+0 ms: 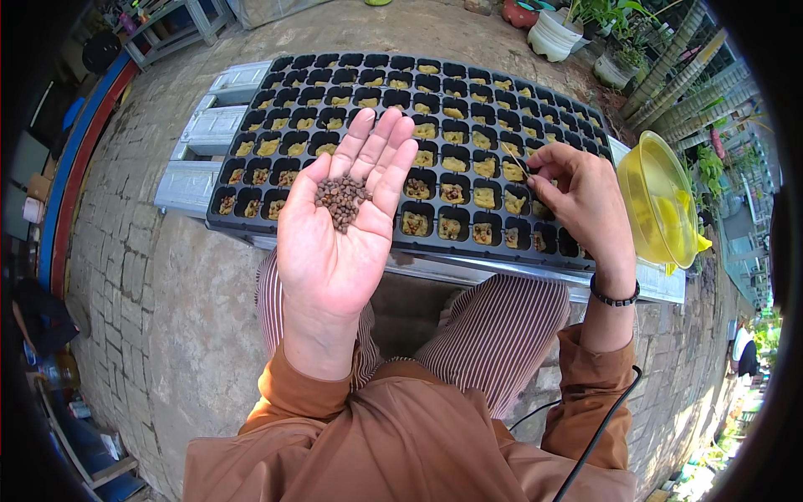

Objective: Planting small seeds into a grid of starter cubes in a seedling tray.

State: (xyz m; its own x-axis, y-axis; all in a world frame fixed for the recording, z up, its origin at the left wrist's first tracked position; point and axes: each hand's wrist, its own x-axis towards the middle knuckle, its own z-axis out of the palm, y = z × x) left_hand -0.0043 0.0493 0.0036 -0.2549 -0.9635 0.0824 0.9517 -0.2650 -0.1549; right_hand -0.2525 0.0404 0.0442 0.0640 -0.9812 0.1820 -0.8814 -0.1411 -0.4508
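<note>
My left hand [332, 270] is palm up over the black seedling tray [495, 252], cupping a small heap of brown seeds [343, 202]. Between the thumb and fingers of my right hand [580, 201] is a thin wooden stick [514, 160], its far end over the tray's right half. Yellowish sponge-like plugs [483, 197] sit in many of the tray's cells. Along the near edge and at the near left, several cells hold reddish-brown seeds [414, 223] on their plugs. My left hand hides some cells in the middle.
The tray rests on a silver-coloured slatted bench [213, 128] above my knees. A translucent yellow bowl [649, 201] stands at its right end, beside my right wrist. A black cable [605, 427] passes my right sleeve. Potted plants [555, 34] stand on the ground beyond, at upper right.
</note>
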